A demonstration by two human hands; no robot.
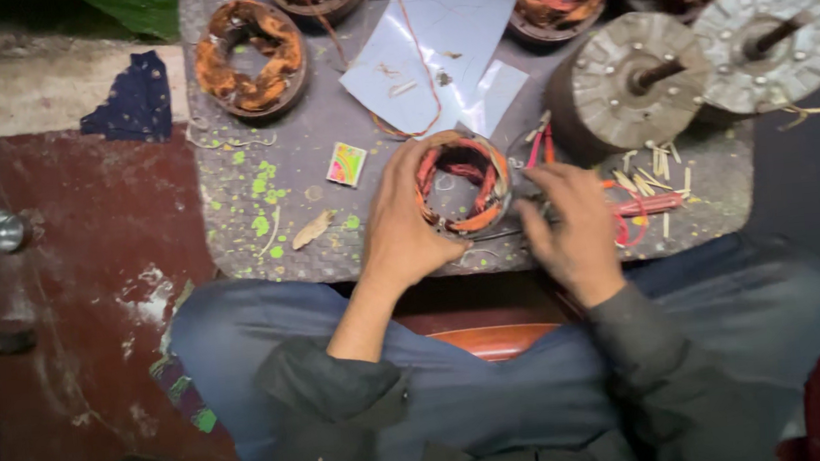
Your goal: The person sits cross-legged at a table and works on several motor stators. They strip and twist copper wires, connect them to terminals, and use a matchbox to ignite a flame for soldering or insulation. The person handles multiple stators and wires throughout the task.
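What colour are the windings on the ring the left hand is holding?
Red and orange, seen in the head view on the ring gripped by the left hand.

L hand (401, 223) grips stator (462, 182); R hand (572, 221) beside.

Small colourful rectangular packet (346, 164) on mat, left of hands.

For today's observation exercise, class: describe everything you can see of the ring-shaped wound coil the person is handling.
The wound motor coil is a round metal ring with an open centre, wrapped in orange and red copper-coloured wire. It lies flat near the front edge of the grey speckled board. The left hand grips its left rim; the right hand rests at its right side, where thin wires trail out.
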